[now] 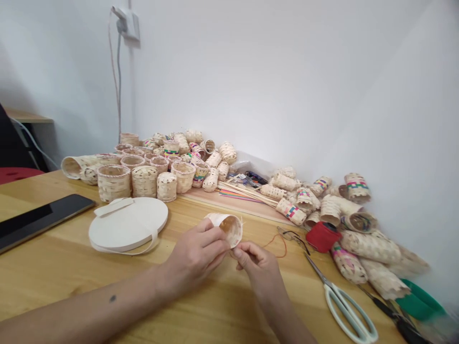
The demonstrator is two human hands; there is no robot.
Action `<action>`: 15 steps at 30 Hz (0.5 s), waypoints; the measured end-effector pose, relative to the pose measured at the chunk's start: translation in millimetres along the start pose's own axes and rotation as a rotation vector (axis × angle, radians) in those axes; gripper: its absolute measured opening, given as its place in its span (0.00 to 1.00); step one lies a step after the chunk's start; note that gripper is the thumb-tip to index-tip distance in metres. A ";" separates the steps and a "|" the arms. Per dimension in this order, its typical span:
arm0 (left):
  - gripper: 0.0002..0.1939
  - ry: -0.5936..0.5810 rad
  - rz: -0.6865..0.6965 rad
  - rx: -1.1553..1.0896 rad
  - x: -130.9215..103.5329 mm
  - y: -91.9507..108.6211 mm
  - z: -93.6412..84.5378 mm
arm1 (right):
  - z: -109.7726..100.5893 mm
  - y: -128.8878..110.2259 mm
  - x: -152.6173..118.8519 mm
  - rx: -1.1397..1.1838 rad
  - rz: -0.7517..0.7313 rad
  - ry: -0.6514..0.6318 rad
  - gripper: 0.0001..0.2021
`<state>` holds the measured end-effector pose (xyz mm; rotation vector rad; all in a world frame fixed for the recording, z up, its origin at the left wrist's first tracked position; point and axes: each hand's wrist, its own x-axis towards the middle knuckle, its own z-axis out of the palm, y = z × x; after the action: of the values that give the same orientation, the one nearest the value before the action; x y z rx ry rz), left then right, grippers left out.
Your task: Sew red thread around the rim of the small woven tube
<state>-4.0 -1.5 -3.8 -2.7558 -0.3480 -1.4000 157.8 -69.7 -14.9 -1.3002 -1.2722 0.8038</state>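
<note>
A small pale woven basket (233,231) is tilted above the middle of the table, its round opening turned to the right. My left hand (201,248) is wrapped round its left side, fingers closed on the wall. With thumb and forefinger pinched together, my right hand (256,260) touches the lower rim; whether a strand lies in that pinch is too small to see. Thin fibre ends stick out from the rim's right side. A red thread (283,246) trails on the wood just right of the basket.
Several finished baskets (114,184) stand back left, more woven pieces (369,246) heap on the right. A roll of white strip (129,224) and a phone (45,217) lie left. Scissors (344,306), glasses (294,236) and a red thread spool (323,237) lie right.
</note>
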 end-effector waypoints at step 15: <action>0.13 -0.069 0.073 0.073 -0.7 -3.7 6.1 | -0.3 2.2 -0.2 0.040 -0.055 0.025 0.12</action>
<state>-0.3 2.7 -8.2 -2.7331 -0.2913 -1.2534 158.6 -69.6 -16.9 -1.2341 -1.2609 0.7686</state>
